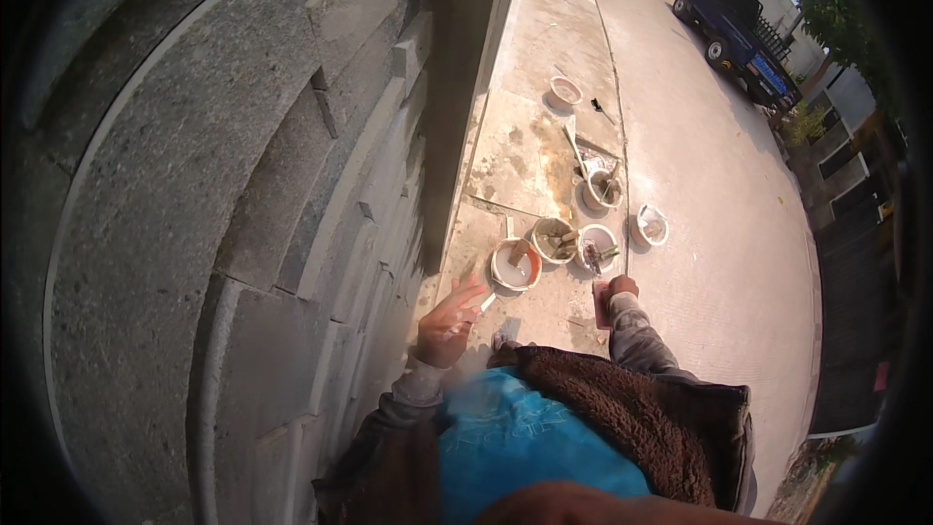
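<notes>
Head view: I am standing close against the stone wall (194,185), looking down, and my left hand (447,323) is hanging beside it with fingers spread and nothing in it, seemingly so it is free to touch the blocks. My right hand (618,288) is closing around a reddish pad (602,303), gripping it by its upper end, while the bowls (559,238) of paste and tools are sitting on the pavement (700,233) just below, near enough to reach.
</notes>
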A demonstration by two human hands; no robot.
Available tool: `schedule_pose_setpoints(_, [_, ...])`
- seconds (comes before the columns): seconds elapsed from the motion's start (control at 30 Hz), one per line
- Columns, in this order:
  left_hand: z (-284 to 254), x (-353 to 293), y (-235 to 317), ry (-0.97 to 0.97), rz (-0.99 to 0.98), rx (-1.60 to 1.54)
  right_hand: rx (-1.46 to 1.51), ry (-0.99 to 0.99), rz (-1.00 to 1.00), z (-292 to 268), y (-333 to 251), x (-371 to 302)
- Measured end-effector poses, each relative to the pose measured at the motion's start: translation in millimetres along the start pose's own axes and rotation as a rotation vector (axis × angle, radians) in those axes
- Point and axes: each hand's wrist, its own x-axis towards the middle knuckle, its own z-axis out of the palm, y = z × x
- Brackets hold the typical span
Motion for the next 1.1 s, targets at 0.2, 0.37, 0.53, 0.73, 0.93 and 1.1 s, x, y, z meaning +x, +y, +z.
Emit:
schedule_pose_setpoints(0.2, [64, 34, -16, -0.285, 0.222, -0.16, 1.692, -0.327, -0.187, 91, 0, -1])
schedule_pose_setpoints(0.37, [82, 52, -24, -0.326, 0.229, 0.107, 1.478, -0.285, -0.44, 11, -26, -56])
schedule_pose_setpoints(0.53, [59, 50, -44, -0.071, -0.014, 0.139, 1.504, 0.074, -0.848, -154, -42, -111])
schedule_pose_setpoints(0.73, [31, 0, -25, 0.096, -0.151, 0.091, 0.369, 1.816, -1.57, -437, -174, -220])
schedule_pose_setpoints(0.93, [29, -15, -16, 0.102, -0.094, -0.002, 0.074, 2.163, -1.374, -561, -209, -260])
schedule_pose_setpoints(1.1, [15, -32, -10, 0.164, -0.126, -0.065, 0.016, 2.07, -1.461, -509, -230, -264])
